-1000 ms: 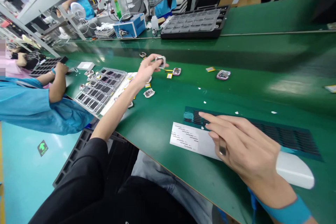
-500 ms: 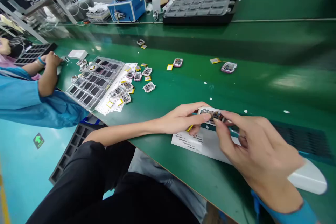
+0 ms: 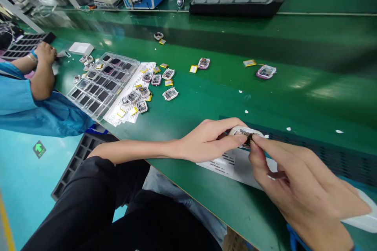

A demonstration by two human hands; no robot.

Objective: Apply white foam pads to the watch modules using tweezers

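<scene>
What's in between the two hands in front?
A white case, in the head view. The left hand holds one end, and the right hand pinches at the other.

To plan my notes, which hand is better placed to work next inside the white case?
Probably the right hand: it pinches at the open white case, while the left hand grips its side.

Bench [image 3: 198, 104] free centrally; casings [image 3: 144, 92] and left hand [image 3: 210, 141] obstruct
</scene>
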